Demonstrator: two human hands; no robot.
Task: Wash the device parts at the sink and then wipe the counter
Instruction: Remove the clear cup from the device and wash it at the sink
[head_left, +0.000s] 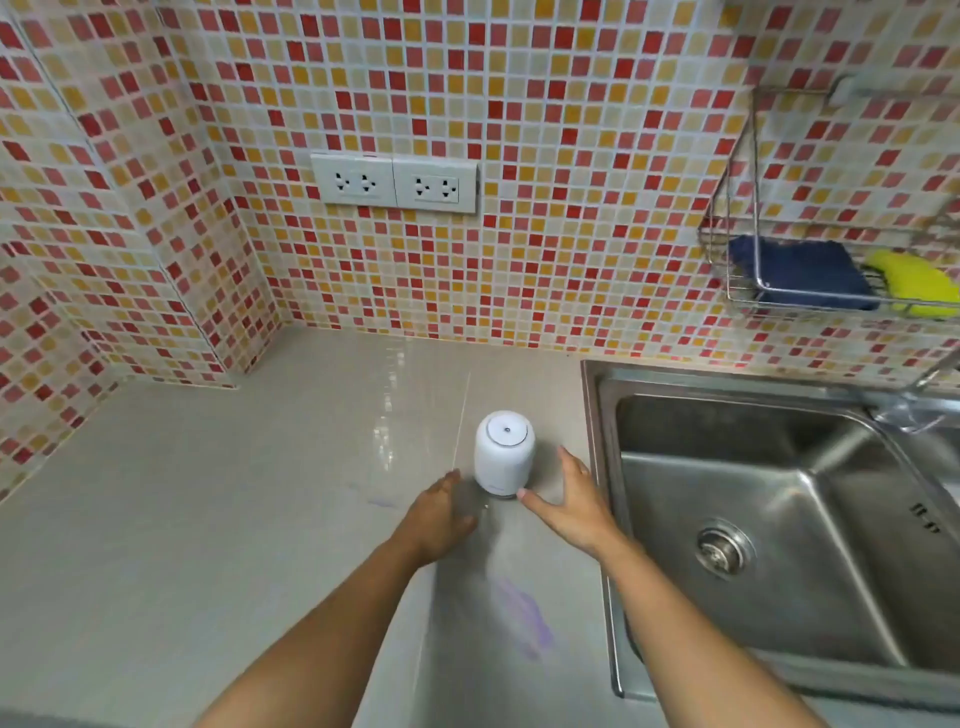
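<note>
The white device (504, 454) stood upright on the bench (208, 519) just left of the sink (779, 519), with the left hand (439, 517) and right hand (571, 501) on either side of it, fingers spread open and holding nothing, the right thumb at its base.

I noted the device (504, 454) upright on the counter (208, 519), just left of the sink (779, 519). Left hand (439, 517) sat before it to the left, right hand (571, 501) between device and sink. Sockets (395, 182) behind on the wall; rack (831, 275) above the sink.
</note>
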